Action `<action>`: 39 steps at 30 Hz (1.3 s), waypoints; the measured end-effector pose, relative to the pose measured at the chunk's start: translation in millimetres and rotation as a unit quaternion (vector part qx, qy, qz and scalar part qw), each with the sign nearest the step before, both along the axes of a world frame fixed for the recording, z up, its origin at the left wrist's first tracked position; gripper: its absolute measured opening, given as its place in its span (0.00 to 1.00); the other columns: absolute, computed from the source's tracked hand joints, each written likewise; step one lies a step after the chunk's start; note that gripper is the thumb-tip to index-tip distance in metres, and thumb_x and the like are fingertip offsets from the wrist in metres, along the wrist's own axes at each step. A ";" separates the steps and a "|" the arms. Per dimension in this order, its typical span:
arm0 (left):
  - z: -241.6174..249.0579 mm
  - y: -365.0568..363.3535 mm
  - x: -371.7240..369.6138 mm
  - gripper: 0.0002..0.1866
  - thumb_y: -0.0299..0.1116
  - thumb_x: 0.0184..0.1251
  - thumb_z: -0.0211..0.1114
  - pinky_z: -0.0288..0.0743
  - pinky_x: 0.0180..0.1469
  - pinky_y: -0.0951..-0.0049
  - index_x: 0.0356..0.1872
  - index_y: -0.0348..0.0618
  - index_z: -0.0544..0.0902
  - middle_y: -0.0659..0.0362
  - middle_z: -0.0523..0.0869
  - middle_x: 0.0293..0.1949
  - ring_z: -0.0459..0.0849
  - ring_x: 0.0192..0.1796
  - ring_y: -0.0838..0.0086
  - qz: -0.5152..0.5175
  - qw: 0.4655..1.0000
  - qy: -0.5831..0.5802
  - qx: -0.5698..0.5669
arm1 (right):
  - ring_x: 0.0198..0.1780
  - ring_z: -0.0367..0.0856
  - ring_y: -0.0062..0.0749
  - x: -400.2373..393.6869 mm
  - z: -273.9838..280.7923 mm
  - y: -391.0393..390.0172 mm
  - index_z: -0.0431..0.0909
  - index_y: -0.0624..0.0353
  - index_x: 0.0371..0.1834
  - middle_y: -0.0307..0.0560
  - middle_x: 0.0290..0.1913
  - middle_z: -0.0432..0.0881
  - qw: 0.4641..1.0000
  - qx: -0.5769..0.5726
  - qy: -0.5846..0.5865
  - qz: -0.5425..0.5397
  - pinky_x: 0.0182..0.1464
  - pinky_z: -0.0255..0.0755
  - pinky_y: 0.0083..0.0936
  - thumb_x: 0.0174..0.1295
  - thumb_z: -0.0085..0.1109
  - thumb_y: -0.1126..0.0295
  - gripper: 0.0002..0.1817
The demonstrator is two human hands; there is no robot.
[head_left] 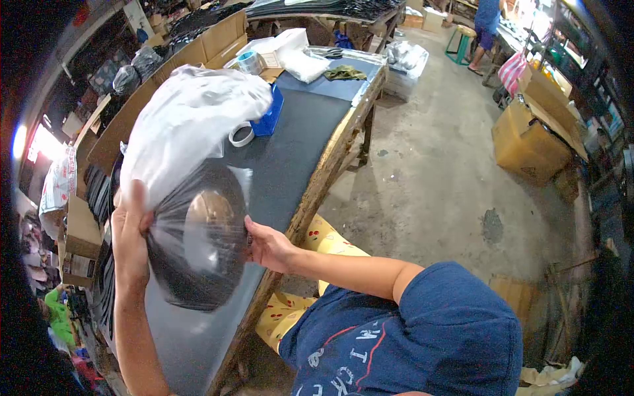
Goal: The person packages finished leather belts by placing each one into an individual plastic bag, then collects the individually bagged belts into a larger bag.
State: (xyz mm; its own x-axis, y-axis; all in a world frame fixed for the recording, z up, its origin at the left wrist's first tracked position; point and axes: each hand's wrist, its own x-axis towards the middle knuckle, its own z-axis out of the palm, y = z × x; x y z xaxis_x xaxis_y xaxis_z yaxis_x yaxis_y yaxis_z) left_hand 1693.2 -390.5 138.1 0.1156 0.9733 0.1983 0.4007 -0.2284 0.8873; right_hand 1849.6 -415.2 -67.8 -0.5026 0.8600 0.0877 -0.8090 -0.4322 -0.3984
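A clear plastic bag holds a dark, rounded bundle in its lower part, above the dark tabletop. My left hand is closed round the gathered plastic at the bundle's left side, and the loose top of the bag puffs out beyond it. At the bundle's right edge is my right hand, its fingertips partly hidden behind the bag, so its grip cannot be made out. Just past the bag lie a roll of white tape and a blue bin.
A long cardboard box lines the table's far left side. White packets and a green cloth lie at the far end. A large carton stands on the floor at right. Another person stands in the back.
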 end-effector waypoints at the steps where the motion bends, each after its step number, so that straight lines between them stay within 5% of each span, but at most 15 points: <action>1: -3.9 2.3 4.3 0.21 0.48 0.73 0.50 0.53 0.29 0.84 0.50 0.39 0.75 0.68 0.72 0.33 0.57 0.27 0.87 -0.026 0.999 -0.007 0.019 | 0.53 0.77 0.32 2.2 -0.3 5.1 0.62 0.51 0.65 0.35 0.54 0.78 1.000 -0.001 0.001 0.000 0.48 0.74 0.31 0.69 0.43 0.50 0.26; 4: 4.1 -0.6 15.3 0.22 0.47 0.73 0.50 0.55 0.30 0.84 0.51 0.37 0.74 0.66 0.69 0.35 0.59 0.28 0.87 -0.050 0.993 0.081 0.064 | 0.44 0.80 0.28 0.0 -28.9 23.6 0.73 0.53 0.48 0.40 0.45 0.82 0.956 -0.184 -0.140 0.181 0.35 0.75 0.26 0.69 0.40 0.47 0.22; 6: 15.1 -6.0 24.1 0.21 0.45 0.73 0.50 0.55 0.30 0.84 0.53 0.36 0.72 0.66 0.68 0.35 0.60 0.29 0.86 -0.056 0.994 0.075 0.051 | 0.24 0.79 0.28 -29.5 -110.4 40.1 0.71 0.52 0.33 0.44 0.27 0.79 0.850 -0.126 0.201 0.471 0.16 0.67 0.18 0.69 0.44 0.52 0.16; 8: 20.4 -8.6 26.2 0.20 0.43 0.73 0.50 0.56 0.30 0.84 0.55 0.36 0.71 0.67 0.67 0.36 0.60 0.29 0.86 -0.070 0.986 0.138 0.069 | 0.17 0.76 0.25 -17.1 -63.8 3.6 0.68 0.48 0.21 0.42 0.21 0.78 0.923 -0.174 -0.030 0.342 0.20 0.70 0.19 0.69 0.43 0.53 0.19; 9: 19.3 -8.5 25.4 0.20 0.41 0.73 0.50 0.55 0.29 0.84 0.57 0.36 0.70 0.68 0.67 0.37 0.59 0.29 0.86 -0.050 0.990 0.122 0.051 | 0.14 0.74 0.27 -14.7 -63.9 -5.2 0.71 0.51 0.24 0.41 0.17 0.76 0.900 -0.192 -0.039 0.389 0.20 0.71 0.22 0.69 0.42 0.55 0.18; 12: 25.2 -8.6 9.9 0.21 0.44 0.73 0.50 0.53 0.29 0.85 0.58 0.39 0.70 0.69 0.69 0.35 0.57 0.28 0.88 -0.072 0.991 0.109 0.018 | 0.22 0.82 0.37 -22.2 -78.0 -40.4 0.69 0.56 0.59 0.55 0.28 0.82 0.913 -0.007 -0.152 0.379 0.26 0.77 0.31 0.70 0.37 0.53 0.23; 17: 12.4 -6.5 -23.1 0.23 0.47 0.72 0.51 0.54 0.31 0.85 0.57 0.39 0.71 0.71 0.70 0.33 0.58 0.29 0.88 -0.025 0.997 0.077 0.020 | 0.37 0.83 0.40 -3.8 -47.7 -84.1 0.69 0.63 0.59 0.57 0.39 0.81 0.785 0.368 -0.321 0.381 0.40 0.77 0.30 0.70 0.42 0.63 0.20; 18: 10.3 -7.5 -29.3 0.24 0.48 0.72 0.51 0.55 0.32 0.84 0.57 0.38 0.72 0.70 0.72 0.34 0.59 0.30 0.87 -0.014 0.996 0.093 -0.001 | 0.37 0.83 0.40 0.2 -39.4 -89.7 0.69 0.63 0.59 0.57 0.39 0.81 0.786 0.367 -0.319 0.382 0.40 0.77 0.30 0.70 0.42 0.63 0.20; 20: 1.6 -5.2 -41.3 0.25 0.48 0.72 0.51 0.56 0.33 0.83 0.57 0.36 0.72 0.69 0.74 0.36 0.60 0.31 0.86 -0.002 0.994 0.110 -0.023 | 0.48 0.79 0.47 9.1 -10.8 -99.0 0.68 0.65 0.59 0.59 0.40 0.79 0.683 0.679 -0.199 0.181 0.51 0.72 0.34 0.66 0.46 0.71 0.19; 22: -21.4 6.1 -46.1 0.26 0.49 0.72 0.52 0.58 0.35 0.83 0.56 0.34 0.73 0.67 0.76 0.38 0.61 0.31 0.84 0.005 0.999 0.050 0.022 | 0.55 0.72 0.51 21.9 60.0 -88.1 0.67 0.66 0.59 0.62 0.45 0.76 0.700 0.649 -0.146 0.261 0.58 0.65 0.37 0.61 0.48 0.77 0.21; 24: -34.6 9.6 -45.0 0.26 0.47 0.73 0.51 0.63 0.35 0.80 0.57 0.32 0.71 0.62 0.78 0.38 0.70 0.35 0.84 0.021 0.998 0.064 0.012 | 0.56 0.71 0.50 25.2 96.7 -63.0 0.63 0.66 0.61 0.59 0.52 0.73 0.683 0.707 -0.174 0.053 0.58 0.66 0.38 0.54 0.54 0.80 0.28; 27: -105.6 56.7 -133.4 0.25 0.45 0.74 0.49 0.71 0.44 0.72 0.58 0.32 0.70 0.58 0.81 0.44 0.77 0.47 0.75 0.029 0.992 0.121 -0.014 | 0.64 0.64 0.53 11.6 125.2 -9.9 0.55 0.64 0.66 0.60 0.62 0.65 0.485 0.767 -0.362 -0.213 0.68 0.56 0.39 0.38 0.65 0.77 0.46; 29: -206.9 97.7 -200.0 0.31 0.43 0.72 0.50 0.53 0.71 0.61 0.71 0.45 0.51 0.53 0.51 0.72 0.51 0.73 0.61 -0.153 0.966 -0.204 0.051 | 0.67 0.59 0.55 -7.0 134.3 20.7 0.51 0.64 0.68 0.63 0.63 0.64 0.372 0.768 -0.418 -0.313 0.72 0.45 0.45 0.31 0.69 0.74 0.54; 34: -124.6 31.6 -82.7 0.27 0.28 0.73 0.48 0.51 0.69 0.66 0.69 0.39 0.52 0.51 0.59 0.67 0.56 0.70 0.63 -0.082 0.974 0.187 0.102 | 0.65 0.63 0.51 -37.1 133.8 65.1 0.49 0.61 0.71 0.60 0.58 0.70 0.243 0.770 -0.532 -0.254 0.70 0.37 0.62 0.29 0.72 0.66 0.59; 39: -125.9 29.7 -70.5 0.19 0.29 0.72 0.48 0.63 0.60 0.68 0.62 0.35 0.62 0.50 0.67 0.58 0.68 0.57 0.66 -0.015 0.994 0.070 0.083 | 0.53 0.75 0.44 -48.6 131.1 90.1 0.55 0.53 0.68 0.51 0.49 0.75 0.182 0.785 -0.530 -0.263 0.67 0.47 0.59 0.36 0.70 0.65 0.51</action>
State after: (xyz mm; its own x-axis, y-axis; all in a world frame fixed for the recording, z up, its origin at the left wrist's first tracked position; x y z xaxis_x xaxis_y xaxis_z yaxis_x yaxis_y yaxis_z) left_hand 1622.7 -360.8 12.2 0.1814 0.9240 0.3367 0.5082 -0.3811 0.7723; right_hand 1801.0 -325.1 63.4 -0.8368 0.1473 0.5273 0.3186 0.9142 0.2503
